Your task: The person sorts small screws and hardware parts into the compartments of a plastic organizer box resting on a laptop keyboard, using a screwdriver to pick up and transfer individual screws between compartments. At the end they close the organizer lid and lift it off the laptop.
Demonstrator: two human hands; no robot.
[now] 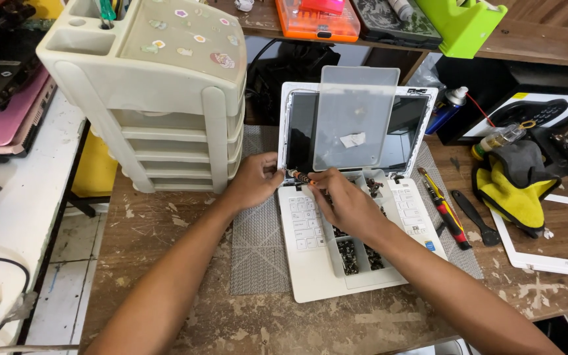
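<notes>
Left hand [256, 181] and right hand [343, 200] both pinching small screwdriver [300, 175] at laptop [310, 263] hinge. Risk: tip slipping, scratching screen; elbow tipping open screw box [356, 253], scattering screws.

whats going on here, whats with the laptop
A person is working at a white laptop that lies open on a grey mat on a worn wooden bench. Both hands meet at its left hinge: the left hand rests at the screen's lower corner, and the right hand holds a small screwdriver there. A clear compartment box of screws sits open on the keyboard, its lid leaning against the screen. More screwdrivers lie to the right.
</notes>
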